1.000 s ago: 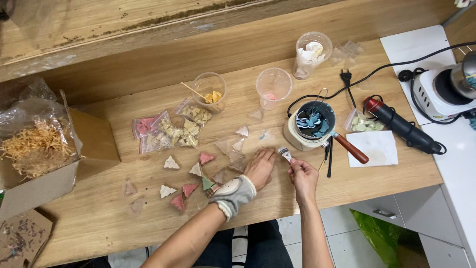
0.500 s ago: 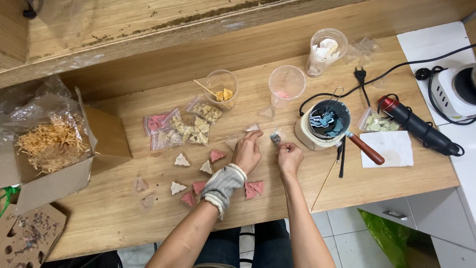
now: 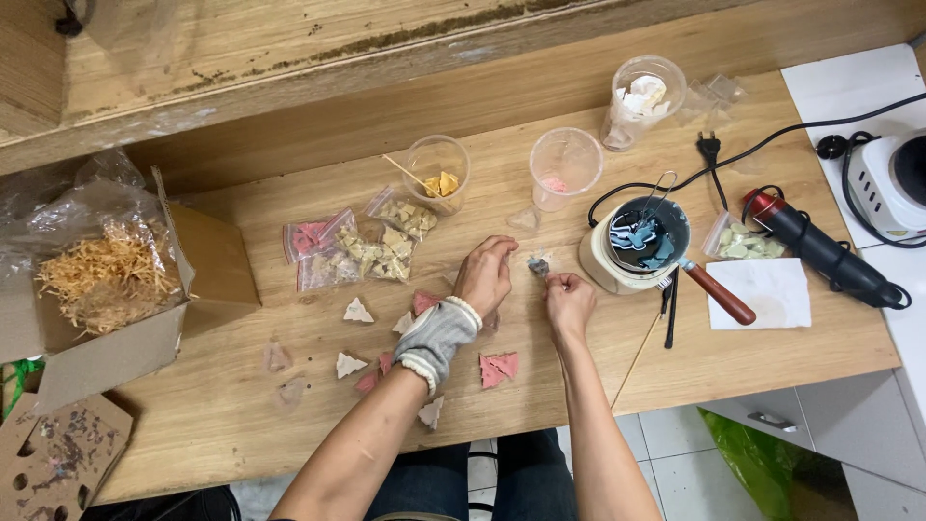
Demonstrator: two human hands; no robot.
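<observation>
My right hand [image 3: 569,301] pinches a small grey metal piece [image 3: 537,265] just left of the cream melting pot [image 3: 617,256], which holds blue wax. My left hand [image 3: 487,275], with a grey wrap on its wrist, has its fingers curled close to that piece; whether it holds anything is hidden. Small tree-shaped pieces lie around my left forearm, among them a cream one [image 3: 358,311] and a pink one [image 3: 499,368].
Two clear bags of pieces [image 3: 352,253], three plastic cups [image 3: 436,174], a heat gun [image 3: 820,253] and a white paper [image 3: 762,292] sit on the wooden table [image 3: 241,405]. A cardboard box of straw-like filler [image 3: 106,280] stands left. Cables run to a white appliance [image 3: 892,183].
Both hands have shifted a little left, away from the pot, staying close together. My left hand has lifted off the scattered pieces, and a pink tree piece now shows near my forearm.
</observation>
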